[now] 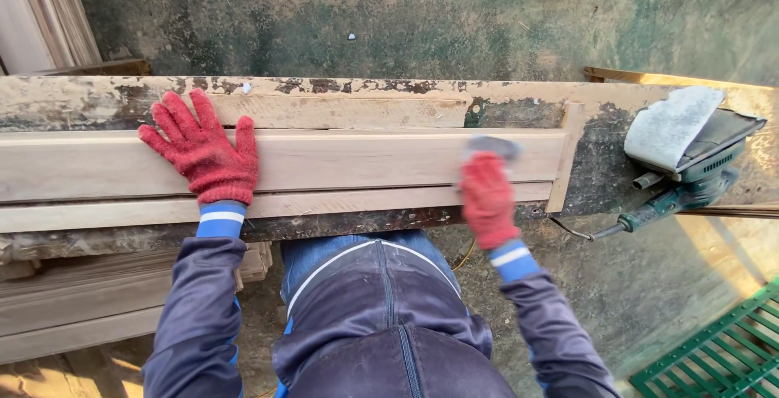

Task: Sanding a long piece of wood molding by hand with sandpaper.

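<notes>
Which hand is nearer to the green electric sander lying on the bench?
The right hand. It is on the plank near its right end, short of the sander. The left hand presses the plank far to the left.

my left hand (203, 150) lies flat, red-gloved fingers spread toward eleven o'clock, arm straight down to six. my right hand (487, 195) is blurred, curled closed, pointing twelve, forearm angling to five.

Pale, smooth matt wooden board (341, 159) on a rough, flaking painted bench (97, 98); fuzzy red knitted gloves (203, 150).
</notes>
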